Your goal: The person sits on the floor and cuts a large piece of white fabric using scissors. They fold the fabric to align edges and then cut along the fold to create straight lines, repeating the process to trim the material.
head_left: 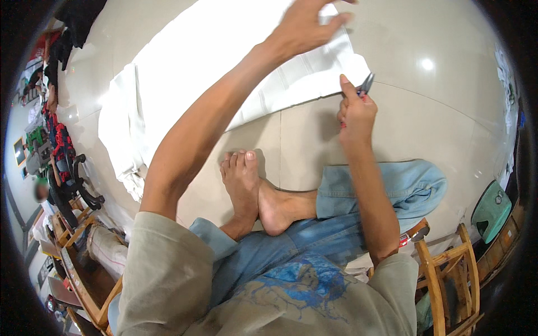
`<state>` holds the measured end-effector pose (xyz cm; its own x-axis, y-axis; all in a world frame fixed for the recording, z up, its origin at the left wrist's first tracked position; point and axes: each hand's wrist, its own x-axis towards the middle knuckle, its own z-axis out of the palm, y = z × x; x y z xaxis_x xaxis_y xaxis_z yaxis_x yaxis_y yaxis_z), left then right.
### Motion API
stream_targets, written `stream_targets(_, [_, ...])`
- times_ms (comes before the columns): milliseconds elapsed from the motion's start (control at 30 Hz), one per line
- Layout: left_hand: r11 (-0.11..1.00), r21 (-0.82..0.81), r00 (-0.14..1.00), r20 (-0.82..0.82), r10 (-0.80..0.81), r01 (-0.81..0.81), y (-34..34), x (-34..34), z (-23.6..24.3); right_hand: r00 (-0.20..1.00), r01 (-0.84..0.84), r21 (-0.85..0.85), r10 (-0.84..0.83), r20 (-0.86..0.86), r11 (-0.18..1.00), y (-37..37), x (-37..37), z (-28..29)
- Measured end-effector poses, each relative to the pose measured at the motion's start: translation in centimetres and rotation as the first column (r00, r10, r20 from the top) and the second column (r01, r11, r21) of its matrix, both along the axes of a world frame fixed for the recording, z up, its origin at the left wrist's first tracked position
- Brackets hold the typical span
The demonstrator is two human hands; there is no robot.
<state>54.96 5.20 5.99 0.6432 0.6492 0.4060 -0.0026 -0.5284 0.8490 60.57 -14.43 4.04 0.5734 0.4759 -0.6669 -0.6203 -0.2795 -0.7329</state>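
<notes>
A wide piece of white cloth (185, 61) lies on the tiled floor, with pressed folds along its near edge and a bunched part (131, 173) at its left end. My left hand (308, 27) is over the cloth's far right part, fingers apart and nothing in them; whether it touches the cloth I cannot tell. Beside the cloth's right corner, my right hand (357, 112) is closed around a pair of small snips (367, 84). Their grey blades point away from me, and bits of red and blue show between my fingers. The rest of the handle is hidden in my palm.
My bare feet (242, 173) and bent legs in blue jeans (386, 185) are close to the cloth's near side. Wooden chair-like frames (448, 269) and a green chair seat (492, 210) stand at right. Chairs, sacks (106, 249) and people line the left rim.
</notes>
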Motion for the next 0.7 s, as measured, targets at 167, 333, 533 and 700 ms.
stream_targets(167, [0.867,0.433,0.887,-0.462,-0.021,0.246,-0.7,-7.1,-1.2,0.991,0.125,-0.061,-0.127,-0.038,0.99,-1.3,6.8,0.3])
stream_targets(333, [0.872,0.311,0.88,-0.414,-0.233,0.377,-3.7,-2.1,-1.6,0.985,0.169,-0.041,-0.17,-0.037,0.985,-2.6,11.9,0.4])
stream_targets(533, [0.486,0.313,0.552,-0.672,-0.493,0.816,-5.7,7.9,0.5,0.969,0.203,0.064,-0.21,0.129,0.977,-7.7,9.0,3.6])
stream_targets(700, [0.261,0.122,0.242,-0.831,-0.501,0.958,-5.9,10.7,1.6,0.997,0.034,0.113,-0.026,-0.066,0.993,-9.5,7.8,2.8])
